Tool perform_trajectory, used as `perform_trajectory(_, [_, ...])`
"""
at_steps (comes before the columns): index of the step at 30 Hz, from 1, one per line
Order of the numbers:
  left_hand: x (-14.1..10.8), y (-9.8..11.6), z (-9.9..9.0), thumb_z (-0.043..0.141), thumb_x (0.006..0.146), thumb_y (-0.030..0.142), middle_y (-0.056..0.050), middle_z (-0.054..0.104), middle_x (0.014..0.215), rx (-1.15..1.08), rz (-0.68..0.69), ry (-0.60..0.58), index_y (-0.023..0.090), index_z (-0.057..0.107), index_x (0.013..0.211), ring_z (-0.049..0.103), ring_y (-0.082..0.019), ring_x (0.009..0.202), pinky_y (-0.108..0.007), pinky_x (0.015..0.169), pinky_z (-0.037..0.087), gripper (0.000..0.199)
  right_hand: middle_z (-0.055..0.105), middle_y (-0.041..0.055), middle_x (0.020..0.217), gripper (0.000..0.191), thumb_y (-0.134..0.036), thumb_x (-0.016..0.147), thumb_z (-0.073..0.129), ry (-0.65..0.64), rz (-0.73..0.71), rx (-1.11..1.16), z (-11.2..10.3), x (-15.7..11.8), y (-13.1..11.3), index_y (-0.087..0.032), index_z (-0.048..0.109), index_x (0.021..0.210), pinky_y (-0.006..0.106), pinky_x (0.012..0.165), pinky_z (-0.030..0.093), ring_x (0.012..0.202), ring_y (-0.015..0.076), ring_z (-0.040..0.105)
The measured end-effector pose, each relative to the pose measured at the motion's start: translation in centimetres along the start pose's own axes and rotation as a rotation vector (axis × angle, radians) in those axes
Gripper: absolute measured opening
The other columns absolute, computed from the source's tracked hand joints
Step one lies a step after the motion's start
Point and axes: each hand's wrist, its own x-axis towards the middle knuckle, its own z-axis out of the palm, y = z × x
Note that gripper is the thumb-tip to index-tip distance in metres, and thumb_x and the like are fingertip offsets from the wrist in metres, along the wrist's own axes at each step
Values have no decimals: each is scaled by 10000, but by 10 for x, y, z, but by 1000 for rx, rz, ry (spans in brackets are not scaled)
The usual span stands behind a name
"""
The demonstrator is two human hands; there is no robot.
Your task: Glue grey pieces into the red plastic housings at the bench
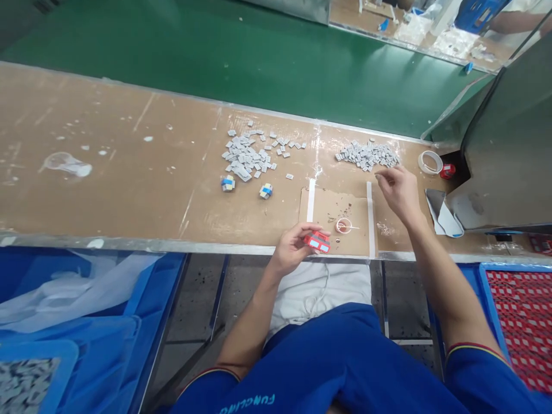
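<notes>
- Blue T-shirt [319, 356], nearest, below the cardboard mat [323, 202].
- Left hand [290, 248]: pinching a red plastic toy part [318, 241] at the mat's front-left edge; 2 pale panels and a grey strip show on it.
- Right hand [399, 190]: thumb and fingertips pressed together, right of the mat; cannot tell whether they grip anything.
- Round cup [344, 225] with a thin stick: on the mat.
- Loose grey tiles: 2 heaps beyond the mat, left [245, 154] and right [368, 155]. The part looks partly assembled; completion is unclear.
</notes>
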Motion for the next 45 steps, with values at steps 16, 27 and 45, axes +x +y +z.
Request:
perform_trajectory(16, [-14,6,27,861,871,336,-115,846,1155,275,109,38,202,771,1271,820,-228,1063,-302,939,651,431,757,35,916,97,-138,984,683,-1,-149,787,5,-138,-88,-222,723,957,284,705,583,822,161,713])
perform_trajectory(27, [-13,13,38,844,890,301,-107,851,1148,450,254,15,206,764,1300,836,-214,1035,-269,934,668,428,753,25,900,104,-154,994,677,-103,-88,862,-2,-144,-79,-221,734,940,290,714,560,810,161,707])
perform_trajectory(45, [-10,39,32,842,891,252,-88,845,1173,594,324,-62,255,771,1312,840,-211,1014,-275,919,675,427,531,-4,782,140,-114,1024,612,35,-327,675,-2,-144,-87,-220,661,947,258,584,441,680,131,533])
